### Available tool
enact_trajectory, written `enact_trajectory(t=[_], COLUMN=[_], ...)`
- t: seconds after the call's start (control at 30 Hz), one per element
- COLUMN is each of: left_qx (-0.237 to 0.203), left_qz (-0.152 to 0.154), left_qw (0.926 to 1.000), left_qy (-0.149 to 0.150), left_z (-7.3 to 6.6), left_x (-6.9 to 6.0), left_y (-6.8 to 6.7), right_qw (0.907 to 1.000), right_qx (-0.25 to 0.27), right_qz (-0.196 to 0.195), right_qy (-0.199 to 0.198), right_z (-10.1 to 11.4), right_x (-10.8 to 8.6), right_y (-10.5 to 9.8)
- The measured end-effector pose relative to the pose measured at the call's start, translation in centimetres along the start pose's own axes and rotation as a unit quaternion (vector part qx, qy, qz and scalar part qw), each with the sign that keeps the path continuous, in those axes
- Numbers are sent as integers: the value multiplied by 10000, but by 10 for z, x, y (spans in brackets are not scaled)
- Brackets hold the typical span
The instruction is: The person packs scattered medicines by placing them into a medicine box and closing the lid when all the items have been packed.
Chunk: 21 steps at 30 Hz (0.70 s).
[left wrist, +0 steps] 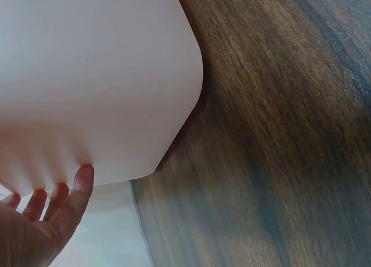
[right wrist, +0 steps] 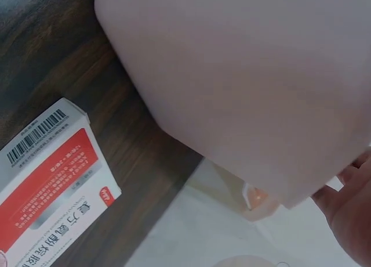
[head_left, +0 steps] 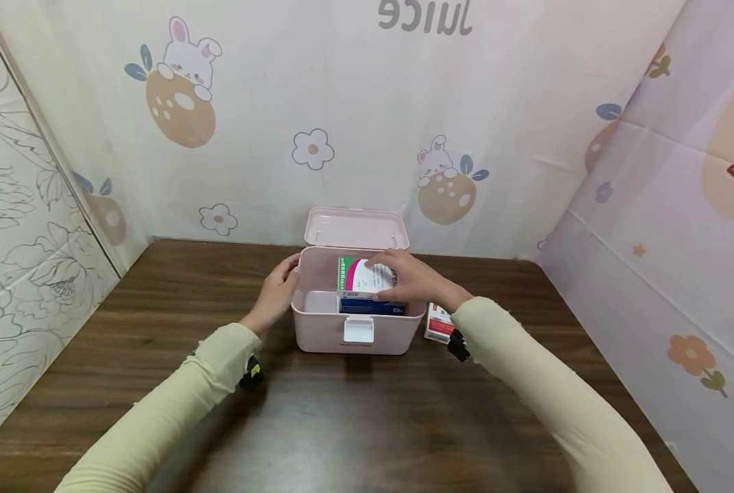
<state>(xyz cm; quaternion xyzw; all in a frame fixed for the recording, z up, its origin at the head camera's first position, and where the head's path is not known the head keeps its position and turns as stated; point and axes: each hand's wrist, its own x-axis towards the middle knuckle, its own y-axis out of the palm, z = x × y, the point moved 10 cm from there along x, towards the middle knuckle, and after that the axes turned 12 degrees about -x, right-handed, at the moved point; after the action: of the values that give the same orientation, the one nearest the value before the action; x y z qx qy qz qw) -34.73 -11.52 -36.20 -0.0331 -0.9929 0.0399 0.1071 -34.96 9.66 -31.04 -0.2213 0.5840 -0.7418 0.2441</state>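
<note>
A pink lidded storage box (head_left: 324, 335) stands on the table with its lid (head_left: 356, 229) raised at the back. My right hand (head_left: 413, 277) reaches over its right side and holds a white, green and magenta medicine box (head_left: 367, 277), fingers at the far edge and thumb at the near edge. Directly below it is a dark blue box (head_left: 373, 306) inside the storage box. My left hand (head_left: 274, 294) touches the storage box's left side near the rim; in the left wrist view the fingertips (left wrist: 85, 171) meet the outer wall.
A red and white medicine box (right wrist: 58, 186) lies on the table just right of the storage box, partly hidden by my right forearm in the head view. The brown wooden table (head_left: 318, 424) meets patterned curtains (head_left: 367, 137) at the back and on the right.
</note>
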Motion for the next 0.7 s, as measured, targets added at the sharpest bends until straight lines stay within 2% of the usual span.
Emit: enact_trajectory(t=[0.17,0.43,0.7], left_qx=[19,70,-44], left_qz=[-8,-13,-9], left_qw=[10000,10000,10000], left_qy=[75,31,37], left_z=[0,1,-2], left_x=[0,0,-1], left_y=[0,1,1], right_qw=[9999,9979,9941], right_qx=[-154,-558,-1025], right_qz=[57,213,339], right_qy=[36,256,75], right_z=[-5,-14,-9], right_x=[2,8,17], right_y=[7,18,24])
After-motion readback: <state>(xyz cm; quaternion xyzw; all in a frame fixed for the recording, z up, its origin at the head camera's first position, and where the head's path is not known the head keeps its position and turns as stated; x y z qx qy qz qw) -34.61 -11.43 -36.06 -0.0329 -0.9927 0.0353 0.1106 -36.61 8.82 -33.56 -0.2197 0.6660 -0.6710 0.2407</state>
